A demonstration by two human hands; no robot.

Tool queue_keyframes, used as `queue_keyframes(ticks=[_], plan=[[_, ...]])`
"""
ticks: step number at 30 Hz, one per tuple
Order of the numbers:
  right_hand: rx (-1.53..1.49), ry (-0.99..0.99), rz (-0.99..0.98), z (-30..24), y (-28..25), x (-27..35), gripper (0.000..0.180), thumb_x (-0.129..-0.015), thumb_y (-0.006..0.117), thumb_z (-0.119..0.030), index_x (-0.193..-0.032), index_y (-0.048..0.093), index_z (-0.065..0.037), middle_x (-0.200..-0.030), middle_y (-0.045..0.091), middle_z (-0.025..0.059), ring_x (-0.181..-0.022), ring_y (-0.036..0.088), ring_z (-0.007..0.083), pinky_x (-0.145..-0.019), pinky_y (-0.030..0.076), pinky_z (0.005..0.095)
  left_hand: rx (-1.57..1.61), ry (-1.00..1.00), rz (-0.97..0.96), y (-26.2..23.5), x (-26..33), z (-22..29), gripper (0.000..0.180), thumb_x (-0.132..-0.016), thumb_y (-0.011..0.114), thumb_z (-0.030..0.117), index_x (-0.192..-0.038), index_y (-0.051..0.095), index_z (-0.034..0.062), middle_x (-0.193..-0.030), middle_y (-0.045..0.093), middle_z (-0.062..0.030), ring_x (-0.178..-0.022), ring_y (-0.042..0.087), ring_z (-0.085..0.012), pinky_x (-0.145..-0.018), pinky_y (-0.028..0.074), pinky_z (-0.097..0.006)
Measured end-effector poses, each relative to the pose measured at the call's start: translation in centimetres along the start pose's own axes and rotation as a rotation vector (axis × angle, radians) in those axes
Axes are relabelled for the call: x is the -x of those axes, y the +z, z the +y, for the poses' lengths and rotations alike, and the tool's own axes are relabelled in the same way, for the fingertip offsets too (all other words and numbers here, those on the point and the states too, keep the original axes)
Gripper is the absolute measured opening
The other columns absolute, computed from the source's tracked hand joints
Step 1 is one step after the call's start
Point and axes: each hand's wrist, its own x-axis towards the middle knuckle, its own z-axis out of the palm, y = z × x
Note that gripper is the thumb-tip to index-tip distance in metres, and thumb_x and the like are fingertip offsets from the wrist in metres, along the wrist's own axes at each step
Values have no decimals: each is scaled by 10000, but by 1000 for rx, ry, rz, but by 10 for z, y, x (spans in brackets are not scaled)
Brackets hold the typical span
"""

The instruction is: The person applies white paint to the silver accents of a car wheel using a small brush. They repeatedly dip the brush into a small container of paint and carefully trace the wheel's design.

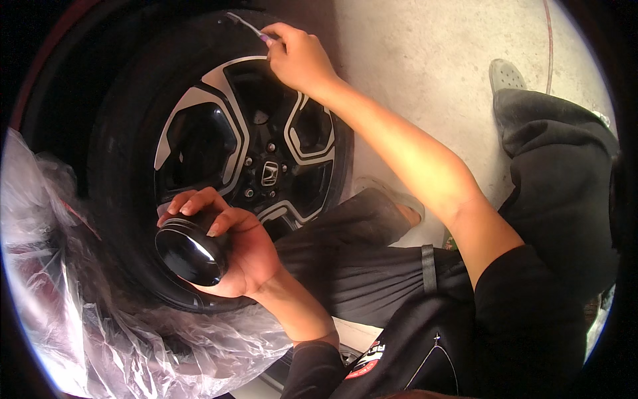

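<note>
Gripping a slim tool (250,28), the right hand (300,61) held its tip at or just above the tyre (123,159) beyond, while the left hand (249,263) clasped a round black object (189,256). Work looked under way; how much remained, I couldn't tell.

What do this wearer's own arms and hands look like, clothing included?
The left hand and right hand are both ungloved. The right sleeve is plain black and ends above the elbow; the left sleeve is black too.
</note>
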Motion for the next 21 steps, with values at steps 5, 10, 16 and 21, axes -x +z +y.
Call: queue_keyframes(ticks=[5,10,16,21], plan=[[-68,51,-11,4,5,19,246,-953,557,-113,-1160,666,-37,-849,725,208,-818,723,365,-769,556,444,-11,0,15,-5,-1,1,302,-868,673,83,-1157,608,23,-1210,569,-87,-1146,580,-202,-808,602,-337],[-172,128,23,3,2,10,217,-954,570,-99,-1138,663,-31,-841,711,225,-823,714,391,-736,540,457,-39,12,-1,-4,-1,-1,298,-871,674,90,-1154,615,19,-1216,574,-86,-1149,581,-203,-805,600,-332],[-263,248,-58,17,11,26,202,-952,620,-125,-1133,656,-44,-857,729,183,-826,728,317,-739,525,412,-21,3,16,-4,-1,-2,308,-864,678,91,-1157,613,23,-1212,578,-89,-1148,582,-202,-806,600,-331],[-276,270,-9,27,21,10,207,-943,638,-125,-1137,637,-52,-833,716,182,-787,715,305,-721,514,400,-22,-19,-15,-1,-1,-3,322,-854,685,88,-1158,604,20,-1208,581,-88,-1145,585,-198,-809,603,-334]])
